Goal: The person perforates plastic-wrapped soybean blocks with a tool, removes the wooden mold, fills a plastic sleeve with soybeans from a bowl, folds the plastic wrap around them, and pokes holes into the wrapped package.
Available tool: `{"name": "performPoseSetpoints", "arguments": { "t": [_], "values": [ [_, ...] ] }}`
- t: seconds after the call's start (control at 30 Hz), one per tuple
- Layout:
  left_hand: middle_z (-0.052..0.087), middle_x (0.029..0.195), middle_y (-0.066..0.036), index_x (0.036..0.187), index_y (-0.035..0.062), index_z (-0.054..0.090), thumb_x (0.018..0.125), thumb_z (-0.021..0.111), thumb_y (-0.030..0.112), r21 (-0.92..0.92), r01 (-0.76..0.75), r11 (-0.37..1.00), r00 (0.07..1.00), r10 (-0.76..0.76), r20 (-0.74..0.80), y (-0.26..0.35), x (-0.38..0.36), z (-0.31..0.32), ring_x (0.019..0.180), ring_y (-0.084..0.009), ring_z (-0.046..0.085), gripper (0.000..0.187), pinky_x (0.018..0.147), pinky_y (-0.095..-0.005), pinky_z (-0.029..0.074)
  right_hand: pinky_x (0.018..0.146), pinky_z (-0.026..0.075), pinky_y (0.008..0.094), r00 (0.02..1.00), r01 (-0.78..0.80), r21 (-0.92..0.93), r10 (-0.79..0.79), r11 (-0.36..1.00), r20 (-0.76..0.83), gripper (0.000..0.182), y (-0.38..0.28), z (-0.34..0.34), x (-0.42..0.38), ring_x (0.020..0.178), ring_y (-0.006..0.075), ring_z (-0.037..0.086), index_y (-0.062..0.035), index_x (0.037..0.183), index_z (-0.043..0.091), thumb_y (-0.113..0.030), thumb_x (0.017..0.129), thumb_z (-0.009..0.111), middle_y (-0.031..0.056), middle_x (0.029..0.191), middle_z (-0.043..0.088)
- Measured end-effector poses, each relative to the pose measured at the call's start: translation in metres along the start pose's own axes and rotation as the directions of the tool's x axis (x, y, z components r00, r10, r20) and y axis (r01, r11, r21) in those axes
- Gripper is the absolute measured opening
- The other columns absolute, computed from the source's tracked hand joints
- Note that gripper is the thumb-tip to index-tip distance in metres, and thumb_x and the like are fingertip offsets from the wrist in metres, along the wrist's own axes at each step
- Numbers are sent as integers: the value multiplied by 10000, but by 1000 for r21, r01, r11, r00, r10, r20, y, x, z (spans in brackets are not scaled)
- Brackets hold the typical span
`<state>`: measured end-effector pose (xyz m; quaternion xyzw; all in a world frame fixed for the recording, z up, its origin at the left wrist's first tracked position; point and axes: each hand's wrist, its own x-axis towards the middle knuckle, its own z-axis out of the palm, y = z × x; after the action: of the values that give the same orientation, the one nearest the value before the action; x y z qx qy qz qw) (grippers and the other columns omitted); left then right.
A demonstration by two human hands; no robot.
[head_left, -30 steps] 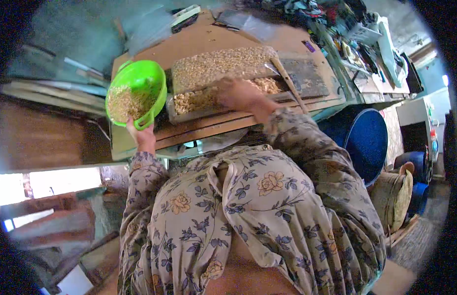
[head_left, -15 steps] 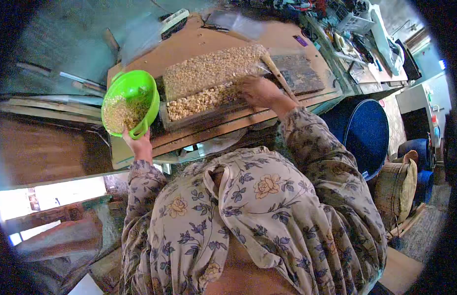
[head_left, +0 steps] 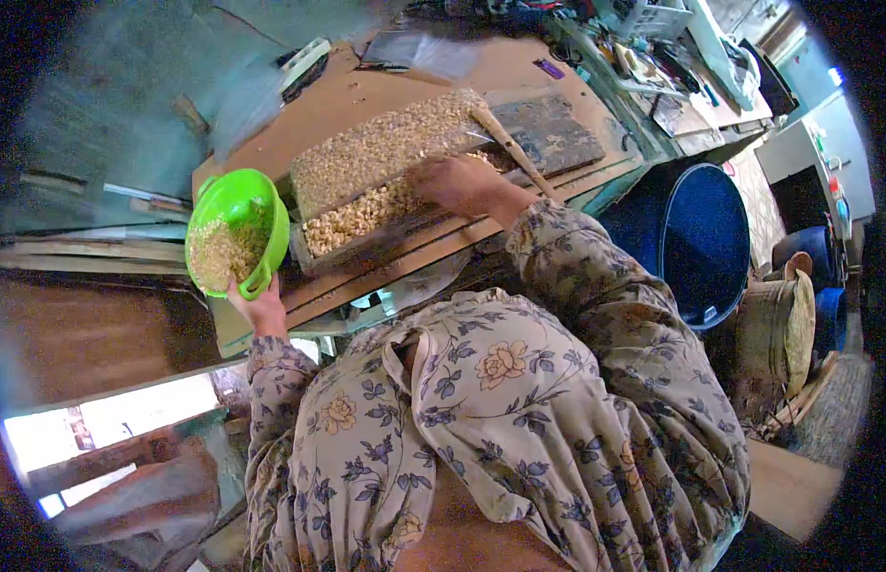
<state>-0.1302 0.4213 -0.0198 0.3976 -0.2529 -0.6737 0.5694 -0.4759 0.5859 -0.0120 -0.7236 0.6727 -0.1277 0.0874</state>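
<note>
My left hand (head_left: 259, 307) is closed on the handle side of a bright green bowl (head_left: 280, 234), which is tilted and holds pale, grain-like bits. To its right, a wooden frame (head_left: 366, 252) on the table contains a strip of loose, pale, puffed-looking pieces (head_left: 352, 221). Behind that strip lies a flat, even slab of similar bits (head_left: 386, 143). My right hand (head_left: 457, 186) rests over the right part of the loose pieces, its fingers extended and slightly curved; the fingertips are blurred. A wooden stick (head_left: 512, 151) lies slanted across the slab's right end.
A dark, worn board (head_left: 549, 135) sits right of the slab on the brown tabletop (head_left: 262, 143). Clear plastic (head_left: 448, 55) and a small purple object (head_left: 549, 69) lie farther back. A large blue barrel (head_left: 707, 250) stands to the right, near a cluttered side bench (head_left: 686, 124).
My right hand has moved left along the strip of loose pieces. My left hand still holds the green bowl, tilted much as before. The whole view has shifted slightly.
</note>
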Motion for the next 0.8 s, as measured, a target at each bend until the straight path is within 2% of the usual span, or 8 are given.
{"name": "performPoseSetpoints", "arguments": {
  "t": [0.1, 0.27, 0.37, 0.43, 0.57, 0.67, 0.77, 0.8],
  "values": [
    [436, 1201, -49, 1189, 156, 396, 719, 485, 487, 14, -17, 1000, 1000, 16, 15, -1, 3, -3, 1092, -245, 417, 582, 858, -447, 349, 875, 398, 360, 988, 145, -97, -150, 985, -45, 272, 19, -22, -23, 1023, 272, 481, -68, 961, 572, -139, 706, 509, 97, 1060, 536],
    [432, 1202, -40, 1201, 166, 379, 726, 476, 487, 30, -29, 999, 997, 26, 68, 1, -2, 0, 1084, -240, 420, 581, 840, -437, 358, 868, 402, 354, 984, 83, -148, -104, 986, -143, 263, 53, -26, -44, 998, 246, 500, -72, 951, 572, -132, 697, 536, 88, 1035, 549],
    [434, 1198, -35, 1204, 168, 374, 719, 480, 490, 68, -63, 996, 996, 58, 69, -1, -4, -1, 1082, -239, 420, 591, 850, -442, 345, 878, 396, 356, 988, -143, 94, 148, 985, -47, 254, 41, -38, -50, 1009, 245, 497, -65, 947, 574, -145, 709, 536, 96, 1049, 547],
    [432, 1199, -35, 1206, 168, 373, 716, 482, 492, 36, -43, 998, 998, 41, 51, -3, 4, -7, 1081, -241, 419, 597, 858, -446, 335, 876, 395, 350, 943, 144, -71, -159, 987, -293, 242, 36, -25, -44, 1010, 253, 497, -59, 942, 575, -148, 722, 526, 107, 1040, 550],
    [419, 1209, -45, 1205, 162, 378, 706, 491, 490, 21, -27, 999, 998, 26, 62, -1, -2, -2, 1078, -249, 421, 608, 882, -451, 305, 875, 390, 354, 947, 147, -165, -187, 975, -262, 251, 60, 10, -30, 1009, 255, 496, -63, 960, 577, -140, 729, 517, 102, 1029, 557],
    [424, 1202, -61, 1204, 157, 383, 703, 497, 476, -4, 28, 1000, 996, -27, 84, 4, 11, -11, 1078, -257, 421, 605, 876, -470, 322, 849, 410, 356, 969, 115, -129, -140, 985, -203, 257, 63, -4, -40, 990, 256, 505, -88, 977, 580, -124, 732, 512, 104, 1030, 553],
    [446, 1175, -80, 1202, 137, 390, 698, 503, 453, -33, -41, 999, 992, 45, 115, 15, 1, -1, 1060, -266, 435, 605, 871, -489, 344, 783, 443, 365, 989, -119, -65, 112, 991, -92, 230, 47, -39, -54, 918, 280, 539, -97, 947, 593, -129, 732, 517, 115, 977, 573],
    [446, 1175, -80, 1202, 137, 390, 698, 503, 453, -30, -38, 999, 992, 42, 118, 20, -4, 4, 1060, -266, 435, 605, 871, -489, 344, 746, 452, 358, 949, -103, 8, 101, 995, -298, 199, 51, -37, -52, 864, 284, 553, -92, 910, 599, -126, 729, 524, 114, 931, 584]
  ]
}}
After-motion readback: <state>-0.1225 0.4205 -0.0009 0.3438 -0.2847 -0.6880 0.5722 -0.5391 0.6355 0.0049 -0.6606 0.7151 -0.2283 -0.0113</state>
